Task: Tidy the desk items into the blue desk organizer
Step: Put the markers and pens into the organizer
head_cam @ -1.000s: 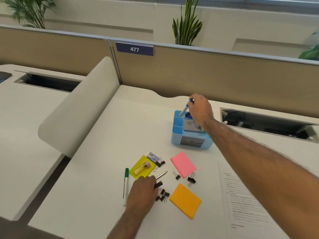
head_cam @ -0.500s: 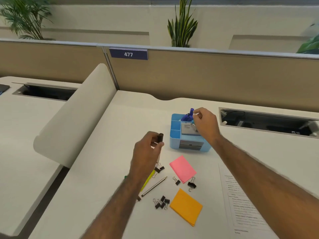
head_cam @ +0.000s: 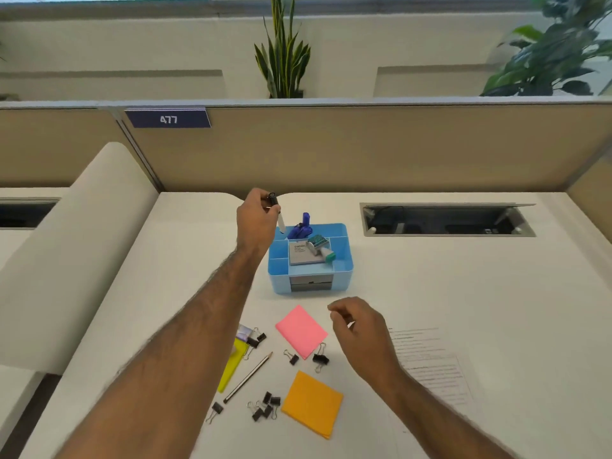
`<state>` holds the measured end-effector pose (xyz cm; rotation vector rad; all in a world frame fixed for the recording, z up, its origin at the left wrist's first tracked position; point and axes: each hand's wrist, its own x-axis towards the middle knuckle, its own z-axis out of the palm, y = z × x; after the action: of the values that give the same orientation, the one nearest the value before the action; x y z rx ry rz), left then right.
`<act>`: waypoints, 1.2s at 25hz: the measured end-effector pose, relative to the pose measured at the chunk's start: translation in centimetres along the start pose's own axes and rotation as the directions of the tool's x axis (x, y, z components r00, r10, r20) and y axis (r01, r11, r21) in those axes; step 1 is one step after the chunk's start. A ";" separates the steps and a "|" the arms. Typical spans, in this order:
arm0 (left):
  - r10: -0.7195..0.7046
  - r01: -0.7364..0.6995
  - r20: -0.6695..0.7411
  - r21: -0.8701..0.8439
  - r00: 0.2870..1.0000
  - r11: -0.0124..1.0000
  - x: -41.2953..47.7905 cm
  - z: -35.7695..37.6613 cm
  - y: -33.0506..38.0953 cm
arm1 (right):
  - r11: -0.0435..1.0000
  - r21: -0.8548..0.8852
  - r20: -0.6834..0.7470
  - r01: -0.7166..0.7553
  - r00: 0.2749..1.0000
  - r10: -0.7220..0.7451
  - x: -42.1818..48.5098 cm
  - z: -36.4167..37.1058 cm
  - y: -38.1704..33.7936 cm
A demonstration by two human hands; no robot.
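Gripping a marker [head_cam: 276, 210] in my left hand [head_cam: 256, 220], its tip hidden behind the blue organizer's [head_cam: 311, 283] rim below, my right hand [head_cam: 359, 329] hangs loosely curled, empty.

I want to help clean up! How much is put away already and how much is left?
Done: blue pens and an eraser sit in the blue organizer. In hand: the left hand lowers a marker into it; the right hand is empty. Left: pink, orange and yellow notes, pencil, binder clips.
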<state>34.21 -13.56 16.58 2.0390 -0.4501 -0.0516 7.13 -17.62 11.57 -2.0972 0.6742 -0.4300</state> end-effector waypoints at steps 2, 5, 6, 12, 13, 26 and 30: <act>-0.018 0.014 0.048 0.079 0.999 0.997 0.4 1.2 -1.0 | 1.000 -0.017 0.035 -0.004 0.999 0.005 -2.2 0.4 0.9; -0.068 0.047 0.127 0.165 0.990 0.985 0.5 2.5 -2.3 | 0.999 -0.039 0.072 0.005 0.997 -0.002 -4.5 0.7 2.6; -0.085 0.058 0.147 0.179 0.985 0.982 0.2 2.7 -2.5 | 0.999 -0.047 0.085 0.005 0.996 -0.001 -5.0 0.8 3.1; -0.085 0.069 0.063 0.216 0.994 0.974 -5.6 -1.6 -4.2 | 0.996 -0.086 0.140 0.011 0.990 0.002 -6.0 1.9 4.7; -0.099 0.095 0.013 0.208 0.995 0.973 -7.6 -3.2 -5.3 | 0.996 -0.087 0.153 0.016 0.988 -0.002 -5.9 2.2 4.8; -0.581 0.549 -0.128 0.536 0.804 0.641 -26.1 -14.3 -20.1 | 0.985 -0.120 0.433 0.124 0.899 -0.061 -7.3 7.9 0.7; -0.595 0.554 -0.127 0.555 0.794 0.621 -25.7 -13.0 -19.5 | 0.978 -0.155 0.466 0.138 0.883 -0.050 -7.5 8.2 -0.2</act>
<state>18.88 14.28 2.41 2.7190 0.2199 -0.4324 5.56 -7.76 6.66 -2.2988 0.3393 0.0917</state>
